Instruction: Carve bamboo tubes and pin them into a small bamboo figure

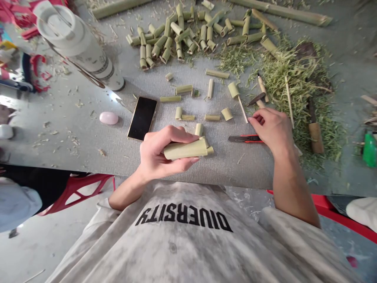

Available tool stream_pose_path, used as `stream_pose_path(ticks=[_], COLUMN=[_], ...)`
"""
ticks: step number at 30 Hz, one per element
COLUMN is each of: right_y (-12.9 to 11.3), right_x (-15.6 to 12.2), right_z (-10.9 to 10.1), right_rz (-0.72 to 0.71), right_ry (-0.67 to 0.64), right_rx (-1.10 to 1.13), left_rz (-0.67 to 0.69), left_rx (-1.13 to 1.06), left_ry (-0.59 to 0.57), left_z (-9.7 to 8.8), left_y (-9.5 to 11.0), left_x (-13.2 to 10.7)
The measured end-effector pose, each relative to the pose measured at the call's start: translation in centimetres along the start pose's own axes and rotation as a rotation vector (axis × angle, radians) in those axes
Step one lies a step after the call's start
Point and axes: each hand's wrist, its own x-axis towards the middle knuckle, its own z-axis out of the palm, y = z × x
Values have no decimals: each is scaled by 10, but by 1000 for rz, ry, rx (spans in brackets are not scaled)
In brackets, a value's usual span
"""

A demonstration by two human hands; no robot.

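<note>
My left hand (160, 151) is closed around a pale green bamboo tube (188, 149), held level just above the grey table's (88, 129) near edge. My right hand (272, 127) rests on the table to the right, fingers curled and pinched at the lower end of a thin bamboo stick (242, 109). A red and black utility knife (246, 138) lies under and just left of that hand. Several short bamboo pieces (226, 114) lie scattered between the hands and further back.
A black phone (142, 118) lies left of my left hand, a pink oval stone (108, 118) beyond it. A white lidded cup (76, 43) lies at back left. A heap of cut bamboo (182, 37) and green shavings (294, 82) with a wooden-handled tool (314, 131) fill the back and right.
</note>
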Motion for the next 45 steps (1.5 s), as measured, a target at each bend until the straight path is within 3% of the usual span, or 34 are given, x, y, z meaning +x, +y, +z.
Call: stream_pose_path(ticks=[4,7,13,15,27,32,36,42,45], right_y=[1,0,2,4,9,9,8,17,24], right_x=[-3,-6,-13,-14,-17,-18,-18,-20,-22], right_z=[-2,-4,-2,1,5,5,4,-1,-5], right_rz=[-13,-3,-30,-31,-32,-48,-41,-170,-268], right_ry=[-19,-25,-7,1,-7,-5,-18,-47,-71], right_rx=[22,44,48,46,40,30,37,97,141], left_rz=[22,-61,-293,-387,-640,-620,-704,-538,-566], left_rx=[-3,-125,-784,-912,-970,-977,-921,-867,-924], left_ry=[-27,-36,-175,-177,-196,-213,-225,-188,-175], left_z=[-3,-7,-4,0,5,6,4,6,7], left_y=[0,-1,-8,-10,-13,-16,-19,-16,-9], left_x=[-4,-5,3,3,-10,-13,-15,-14,-10])
